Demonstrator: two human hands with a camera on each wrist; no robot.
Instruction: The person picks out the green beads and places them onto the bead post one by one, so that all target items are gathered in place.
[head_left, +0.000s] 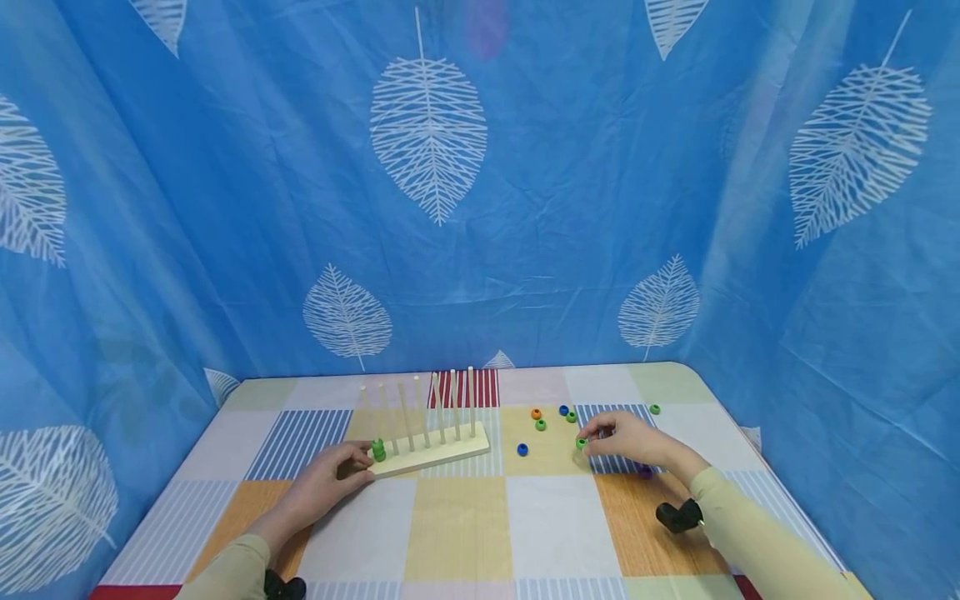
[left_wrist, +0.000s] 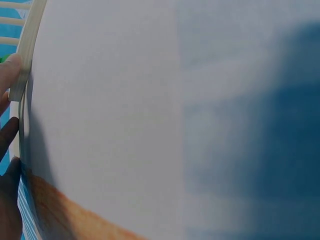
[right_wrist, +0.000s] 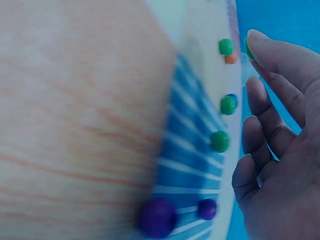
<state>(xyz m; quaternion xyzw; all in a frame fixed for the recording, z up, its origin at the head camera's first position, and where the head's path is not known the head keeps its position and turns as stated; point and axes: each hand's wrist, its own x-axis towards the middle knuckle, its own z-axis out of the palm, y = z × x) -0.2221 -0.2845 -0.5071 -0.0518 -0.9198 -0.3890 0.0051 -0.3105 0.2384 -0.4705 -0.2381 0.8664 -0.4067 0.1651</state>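
My left hand (head_left: 330, 477) grips the left end of a wooden peg board (head_left: 442, 454), with its thumb on the front edge. Seven upright pegs would be several too many to list; they stand in a row along the board. Green beads (head_left: 378, 451) sit low on the leftmost peg, beside the left fingertips. Over to the right, my right hand (head_left: 626, 437) pinches a green bead (head_left: 581, 444) between thumb and forefinger, just above the cloth. In the right wrist view only an edge of that held bead (right_wrist: 248, 49) shows, and the other fingers are bent with nothing in them.
Loose beads lie between board and right hand: a blue bead (head_left: 522, 450), an orange bead (head_left: 536, 413), a green bead (head_left: 541, 425) and others. Another green bead (head_left: 655, 409) lies beyond the right hand. Purple beads (right_wrist: 157, 218) lie near the right wrist. Blue curtains (head_left: 555, 183) enclose the table.
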